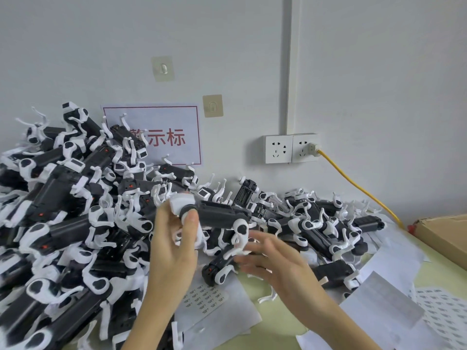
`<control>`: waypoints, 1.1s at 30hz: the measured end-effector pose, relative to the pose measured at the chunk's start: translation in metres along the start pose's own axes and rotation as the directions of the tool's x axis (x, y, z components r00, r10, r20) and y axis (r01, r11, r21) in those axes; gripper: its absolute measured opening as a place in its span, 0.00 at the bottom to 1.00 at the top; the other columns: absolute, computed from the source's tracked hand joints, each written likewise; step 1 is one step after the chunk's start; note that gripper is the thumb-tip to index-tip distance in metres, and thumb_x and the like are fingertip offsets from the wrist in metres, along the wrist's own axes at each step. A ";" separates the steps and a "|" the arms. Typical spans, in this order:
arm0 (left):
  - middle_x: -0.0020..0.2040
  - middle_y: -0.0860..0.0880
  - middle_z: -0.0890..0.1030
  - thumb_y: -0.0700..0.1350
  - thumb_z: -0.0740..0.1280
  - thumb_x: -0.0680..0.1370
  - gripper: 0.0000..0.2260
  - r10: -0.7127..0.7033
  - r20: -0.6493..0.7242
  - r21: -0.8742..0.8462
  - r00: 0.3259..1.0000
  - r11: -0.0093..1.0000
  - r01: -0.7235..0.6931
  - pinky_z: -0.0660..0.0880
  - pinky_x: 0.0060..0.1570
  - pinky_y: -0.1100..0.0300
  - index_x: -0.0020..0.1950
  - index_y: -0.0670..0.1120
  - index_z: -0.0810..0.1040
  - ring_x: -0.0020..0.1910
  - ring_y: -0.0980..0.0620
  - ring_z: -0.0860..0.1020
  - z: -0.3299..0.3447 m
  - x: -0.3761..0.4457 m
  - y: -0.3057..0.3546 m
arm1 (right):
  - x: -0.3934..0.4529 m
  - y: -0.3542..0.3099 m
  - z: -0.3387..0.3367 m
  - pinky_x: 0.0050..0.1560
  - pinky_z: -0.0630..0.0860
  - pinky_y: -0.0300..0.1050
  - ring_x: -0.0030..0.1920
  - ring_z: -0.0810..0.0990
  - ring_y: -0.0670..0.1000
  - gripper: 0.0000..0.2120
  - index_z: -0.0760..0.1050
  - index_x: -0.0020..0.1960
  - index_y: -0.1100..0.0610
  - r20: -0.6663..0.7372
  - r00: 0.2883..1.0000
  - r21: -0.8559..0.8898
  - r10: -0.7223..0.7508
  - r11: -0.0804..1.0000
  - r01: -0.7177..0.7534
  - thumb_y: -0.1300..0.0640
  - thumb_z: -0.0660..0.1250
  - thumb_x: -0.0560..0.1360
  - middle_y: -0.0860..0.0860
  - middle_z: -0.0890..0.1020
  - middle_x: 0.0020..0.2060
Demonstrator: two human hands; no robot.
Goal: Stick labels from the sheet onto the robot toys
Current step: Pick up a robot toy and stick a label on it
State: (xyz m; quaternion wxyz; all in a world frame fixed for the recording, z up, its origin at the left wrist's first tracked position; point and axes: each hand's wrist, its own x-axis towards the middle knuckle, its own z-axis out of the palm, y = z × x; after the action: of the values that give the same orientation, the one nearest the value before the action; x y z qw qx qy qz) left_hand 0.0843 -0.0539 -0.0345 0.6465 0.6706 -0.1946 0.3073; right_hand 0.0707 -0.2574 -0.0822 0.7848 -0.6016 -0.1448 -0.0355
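1. Left hand (174, 246): raised above the tabletop, thumb and fingers curled round the white head end of one toy (217, 218), gripping it.
2. Held toy: black body lying roughly level, head end at the left in the hand, white legs hanging below at its right end. It sits in the air above the pile's near fringe.
3. Right hand (275, 258): blurred, fingers spread and fairly straight, holding nothing that can be seen. Fingertips lie just beside the toy's hanging legs; contact cannot be told.
4. Pile (63, 210): a deep heap of black-and-white toys fills the left side of the tabletop against the wall and thins out rightward along the back edge.
5. Sheet (204, 299): a label sheet with rows of small dark labels lies flat on the tabletop between the two forearms, under the held toy, on loose white paper.
6. Spent sheets (444, 322): backing sheets with rows of marks lie at the tabletop's near right corner, part covered by a plain white sheet.
7. Box (444, 236): brown cardboard, at the right edge.
8. Wall: a red-bordered sign (171, 137) stands behind the pile, part hidden by it; two hooks (212, 106) above; a double socket (290, 149) to the right with a yellow cable (358, 185) plugged in, running down toward the box.
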 end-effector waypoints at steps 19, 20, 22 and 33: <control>0.60 0.64 0.79 0.50 0.51 0.85 0.15 0.153 -0.030 0.092 0.988 0.985 -0.149 0.68 0.56 0.78 0.64 0.55 0.74 0.57 0.70 0.77 -0.001 0.002 -0.004 | 0.005 0.050 0.024 0.55 0.75 0.41 0.51 0.79 0.50 0.10 0.84 0.56 0.52 0.621 0.783 -0.781 -0.017 0.063 0.621 0.61 0.68 0.79 0.48 0.80 0.50; 0.60 0.63 0.78 0.50 0.51 0.85 0.15 0.140 -0.038 0.091 0.989 0.986 -0.137 0.67 0.58 0.76 0.63 0.55 0.75 0.60 0.65 0.77 -0.001 0.002 -0.005 | 0.005 0.050 0.025 0.59 0.75 0.45 0.56 0.78 0.52 0.11 0.83 0.59 0.54 0.606 0.795 -0.790 0.000 0.114 0.602 0.61 0.64 0.82 0.51 0.80 0.55; 0.60 0.63 0.78 0.51 0.51 0.84 0.15 0.121 -0.039 0.086 0.992 0.989 -0.117 0.68 0.57 0.73 0.63 0.53 0.75 0.58 0.66 0.77 -0.001 0.003 -0.008 | 0.004 0.052 0.026 0.63 0.75 0.45 0.63 0.79 0.51 0.10 0.81 0.59 0.56 0.586 0.810 -0.803 -0.017 0.118 0.584 0.60 0.62 0.83 0.50 0.79 0.67; 0.57 0.65 0.78 0.51 0.51 0.84 0.16 0.129 -0.001 0.079 0.992 0.988 -0.129 0.69 0.48 0.80 0.62 0.47 0.75 0.42 0.76 0.72 0.001 0.003 -0.017 | 0.016 0.057 0.034 0.50 0.76 0.36 0.46 0.81 0.46 0.08 0.85 0.55 0.48 0.716 0.697 -0.692 -0.031 -0.163 0.703 0.57 0.70 0.78 0.45 0.83 0.47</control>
State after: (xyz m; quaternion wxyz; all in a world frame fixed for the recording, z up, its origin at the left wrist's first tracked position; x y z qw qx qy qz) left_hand 0.0980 -0.0525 -0.0449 0.5988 0.6808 -0.2234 0.3579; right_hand 0.0931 -0.2075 -0.1235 0.0051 -0.8738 -0.4349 -0.2176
